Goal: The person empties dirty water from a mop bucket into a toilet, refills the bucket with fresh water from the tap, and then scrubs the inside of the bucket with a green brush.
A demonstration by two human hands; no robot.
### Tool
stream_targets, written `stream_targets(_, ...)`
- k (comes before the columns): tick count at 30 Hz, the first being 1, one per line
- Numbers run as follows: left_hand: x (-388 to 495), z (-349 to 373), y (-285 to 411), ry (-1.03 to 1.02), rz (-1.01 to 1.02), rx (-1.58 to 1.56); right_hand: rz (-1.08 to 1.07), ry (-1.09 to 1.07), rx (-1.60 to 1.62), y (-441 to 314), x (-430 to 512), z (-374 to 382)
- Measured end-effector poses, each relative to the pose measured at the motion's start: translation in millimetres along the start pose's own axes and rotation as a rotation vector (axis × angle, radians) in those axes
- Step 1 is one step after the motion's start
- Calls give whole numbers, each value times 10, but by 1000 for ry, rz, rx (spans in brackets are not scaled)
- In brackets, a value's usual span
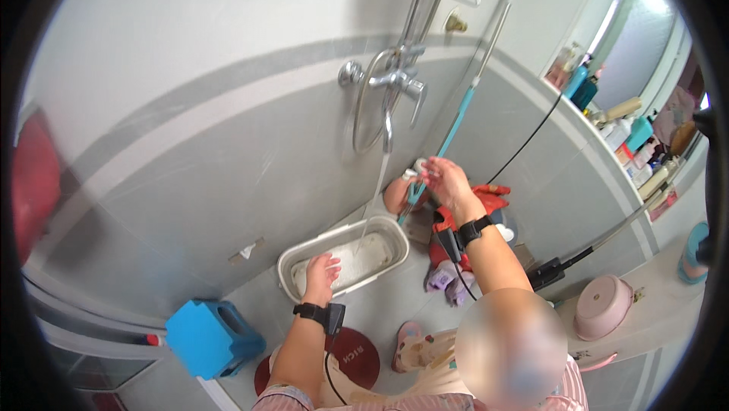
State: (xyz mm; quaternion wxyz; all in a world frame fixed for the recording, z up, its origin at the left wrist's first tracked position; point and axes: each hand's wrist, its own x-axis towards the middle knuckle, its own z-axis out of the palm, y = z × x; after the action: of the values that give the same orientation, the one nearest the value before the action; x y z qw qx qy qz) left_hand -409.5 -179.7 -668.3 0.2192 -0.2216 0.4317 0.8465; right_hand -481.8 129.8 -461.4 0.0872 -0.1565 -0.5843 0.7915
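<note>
Water runs from the chrome faucet spout (388,136) down into a long grey-white plastic bucket (400,240) on the floor against the tiled wall. The bucket holds some water. My left hand (322,275) is over the bucket's near left part, fingers apart, with nothing in it. My right hand (447,180) is raised to the right of the water stream, palm towards it, fingers spread and empty. Behind my right hand stands a turquoise and silver pole (460,112), leaning in the corner. The faucet lever (419,105) is above and left of my right hand. Both wrists wear black straps with cables.
A blue plastic stool (196,334) stands at the left. Near my feet is a dark red round stool (361,357). Red cloth (492,199) and purple shoes (441,278) lie at the right. Several bottles (578,81) line the ledge; a pink basin (602,307) hangs at the right.
</note>
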Motion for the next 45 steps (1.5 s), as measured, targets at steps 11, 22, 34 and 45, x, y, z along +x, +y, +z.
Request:
stream_targets(11,-426,-138,45,-119,123,54,27,-45,-235,-1108,-826,-188)
stream_targets(22,-1487,256,303,-194,192,171,215,182,-50,-304,-2345,-1769)
stream_targets(34,-1731,905,-268,-351,43,384,404,753,311,1263,-4639,-3969)
stream_targets(45,-1779,1178,-609,-313,-110,542,371,1071,617,1706,-5604,-5262)
